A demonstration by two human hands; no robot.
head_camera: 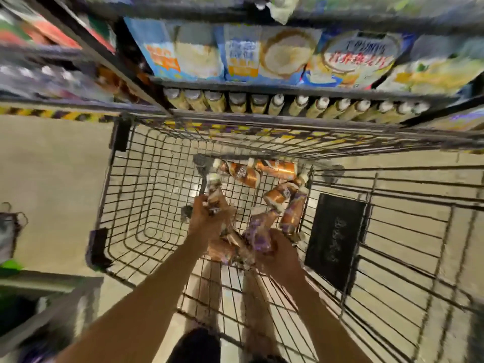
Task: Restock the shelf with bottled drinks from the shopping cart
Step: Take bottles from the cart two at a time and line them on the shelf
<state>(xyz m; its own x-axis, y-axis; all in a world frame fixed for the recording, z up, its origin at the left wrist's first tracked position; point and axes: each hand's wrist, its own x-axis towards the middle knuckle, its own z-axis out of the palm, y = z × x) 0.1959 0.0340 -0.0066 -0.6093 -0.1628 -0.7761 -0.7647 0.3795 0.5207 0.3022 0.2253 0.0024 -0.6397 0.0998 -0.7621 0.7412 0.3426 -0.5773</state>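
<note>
Up top you've got blue-and-white food packets (199, 56) in a row, print blurred. Yellow-and-black hazard tape (52, 114) runs along the beige floor (52, 166). Lower left, a grey unit (47, 280), something green (10, 264) just beside it.

left grip (207, 218) and right grip (279, 248), reached down ahead, each clutch a bottle (215, 189).

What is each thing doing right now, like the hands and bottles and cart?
left hand, gripping the brown bottle
right hand, gripping the purple bottle
loose bottles, lying on their sides in the shopping cart
shelf bottles, upright in a row
</note>
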